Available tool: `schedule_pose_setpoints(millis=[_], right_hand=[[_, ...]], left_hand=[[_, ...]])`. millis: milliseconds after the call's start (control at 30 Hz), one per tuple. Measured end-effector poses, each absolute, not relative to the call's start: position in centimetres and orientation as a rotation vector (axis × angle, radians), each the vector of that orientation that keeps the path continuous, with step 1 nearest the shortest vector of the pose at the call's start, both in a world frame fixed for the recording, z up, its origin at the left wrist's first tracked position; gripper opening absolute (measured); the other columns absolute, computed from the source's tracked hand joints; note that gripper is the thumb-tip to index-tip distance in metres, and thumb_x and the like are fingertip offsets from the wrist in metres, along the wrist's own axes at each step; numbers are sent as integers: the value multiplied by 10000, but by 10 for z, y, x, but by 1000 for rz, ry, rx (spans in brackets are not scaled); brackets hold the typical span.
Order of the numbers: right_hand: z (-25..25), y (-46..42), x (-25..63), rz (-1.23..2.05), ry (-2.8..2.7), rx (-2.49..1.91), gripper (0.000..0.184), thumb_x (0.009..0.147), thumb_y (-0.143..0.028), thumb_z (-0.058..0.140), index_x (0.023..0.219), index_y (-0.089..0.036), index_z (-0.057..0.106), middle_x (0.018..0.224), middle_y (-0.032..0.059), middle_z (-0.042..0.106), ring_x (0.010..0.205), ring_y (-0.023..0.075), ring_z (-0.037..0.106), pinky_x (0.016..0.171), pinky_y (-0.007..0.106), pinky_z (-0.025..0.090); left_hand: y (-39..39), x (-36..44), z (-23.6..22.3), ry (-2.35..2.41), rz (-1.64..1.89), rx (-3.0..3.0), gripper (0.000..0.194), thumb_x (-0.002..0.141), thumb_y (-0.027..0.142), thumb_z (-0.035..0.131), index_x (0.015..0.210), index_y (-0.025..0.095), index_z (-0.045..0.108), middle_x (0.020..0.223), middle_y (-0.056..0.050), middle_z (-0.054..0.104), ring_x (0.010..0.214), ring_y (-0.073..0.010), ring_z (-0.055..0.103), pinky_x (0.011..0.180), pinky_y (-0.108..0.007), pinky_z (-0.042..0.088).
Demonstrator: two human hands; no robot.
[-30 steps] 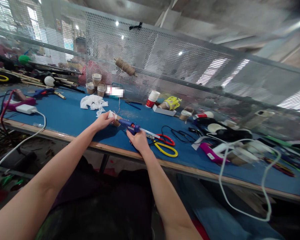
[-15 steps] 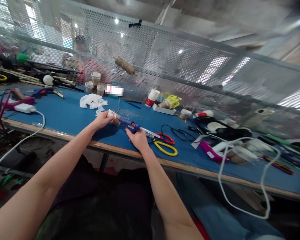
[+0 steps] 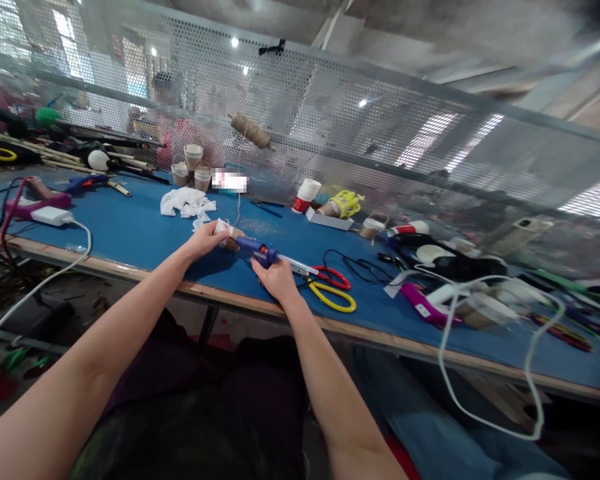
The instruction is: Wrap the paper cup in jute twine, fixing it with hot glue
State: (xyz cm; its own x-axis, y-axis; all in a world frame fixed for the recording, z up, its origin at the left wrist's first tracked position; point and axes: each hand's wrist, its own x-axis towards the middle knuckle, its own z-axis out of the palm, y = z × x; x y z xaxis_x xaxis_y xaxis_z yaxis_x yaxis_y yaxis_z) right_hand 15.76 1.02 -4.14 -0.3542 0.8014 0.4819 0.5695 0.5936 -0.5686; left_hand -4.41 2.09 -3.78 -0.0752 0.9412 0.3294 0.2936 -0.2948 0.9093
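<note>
My left hand (image 3: 203, 241) is closed on a small paper cup (image 3: 225, 229), white with red marks and with a brown wrapping on its lower part, tilted on its side. In my right hand (image 3: 277, 275) is a blue hot glue gun (image 3: 256, 249), a clear glue stick poking out of its back end. The gun's nozzle points left and reaches the cup's brown part; whether it touches cannot be made out. Scissors (image 3: 333, 295) with red and yellow handles lie just right of my right hand, their blades partly hidden.
Crumpled white cloth or tissue (image 3: 187, 201) lies beyond my left hand. Several wrapped cups (image 3: 193, 159) stand behind it by the perforated metal screen (image 3: 340, 113). Stacked paper cups (image 3: 307, 195), a twine roll (image 3: 251, 131), purple power strips (image 3: 427, 308) and a looping white cable (image 3: 443, 373) are around the blue table (image 3: 125, 230).
Almost nothing differs. Both hands keep their hold on the cup and the glue gun; the whole view has shifted very slightly.
</note>
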Motion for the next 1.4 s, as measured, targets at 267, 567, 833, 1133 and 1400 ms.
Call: schedule_pose_setpoints(millis=[267,567,833,1133,1400], right_hand=[[-43,11,158,400,-2052,-1096,202,733,-338,513,621,-207,618,456,21,575,544,204,610,509,278,462],[-40,10,157,444,-2032,-1100,189,712,-319,532,562,-216,584,416,10,546,517,201,598,520,284,461],[-37,6,156,549,-1959,-1117,240,719,-334,517,512,-217,489,350,-19,474,364,154,522,453,275,457],[-35,6,156,647,-1869,-1126,248,709,-363,518,528,-193,504,348,-25,470,290,116,462,366,244,432],[-31,4,155,689,-1832,-1139,265,698,-378,516,521,-181,502,340,-28,464,279,103,453,323,213,402]], left_hand=[[20,-44,-37,1347,1398,1604,256,671,344,524,793,130,594,734,-28,642,692,-179,561,685,-282,437],[19,-44,-36,1350,1399,1624,287,673,357,507,814,121,592,739,-32,634,700,-179,561,689,-281,440],[18,-44,-35,1335,1399,1726,281,704,354,493,839,125,581,793,-37,641,741,-181,563,746,-290,437],[18,-44,-36,1342,1377,1832,288,710,348,478,846,118,584,780,-35,630,726,-178,552,739,-280,425],[17,-45,-37,1326,1347,1898,313,724,345,464,885,104,582,783,-36,623,725,-171,545,731,-277,424]])
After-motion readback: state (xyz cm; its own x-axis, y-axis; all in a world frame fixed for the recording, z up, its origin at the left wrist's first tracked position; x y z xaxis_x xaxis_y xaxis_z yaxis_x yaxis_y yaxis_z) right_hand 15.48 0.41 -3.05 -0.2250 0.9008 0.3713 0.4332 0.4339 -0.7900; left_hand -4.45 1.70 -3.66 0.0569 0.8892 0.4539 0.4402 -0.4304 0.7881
